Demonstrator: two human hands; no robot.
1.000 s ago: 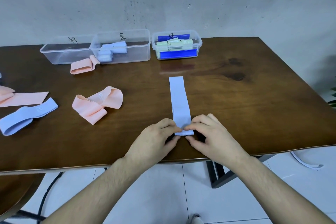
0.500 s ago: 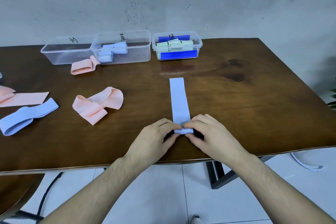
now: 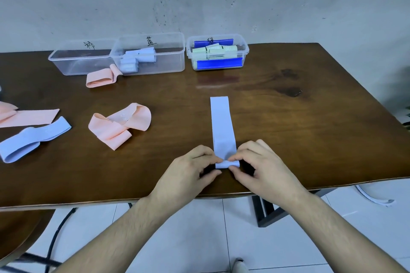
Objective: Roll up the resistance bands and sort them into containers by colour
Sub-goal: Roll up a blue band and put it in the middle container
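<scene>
Lower centre of frame: my left hand [image 3: 188,173] and right hand [image 3: 261,168], fingers curled, both pinching the rolled near end of a pale blue band [image 3: 222,126]; its flat length runs up the wooden table [image 3: 288,128].
Upper left: three clear containers [image 3: 153,55].
Left of frame: loose pink band [image 3: 121,125], another pale blue band [image 3: 33,137], unrolled.

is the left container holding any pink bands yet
No, the left container looks bare inside; a pink band lies on the table in front of it.
</scene>
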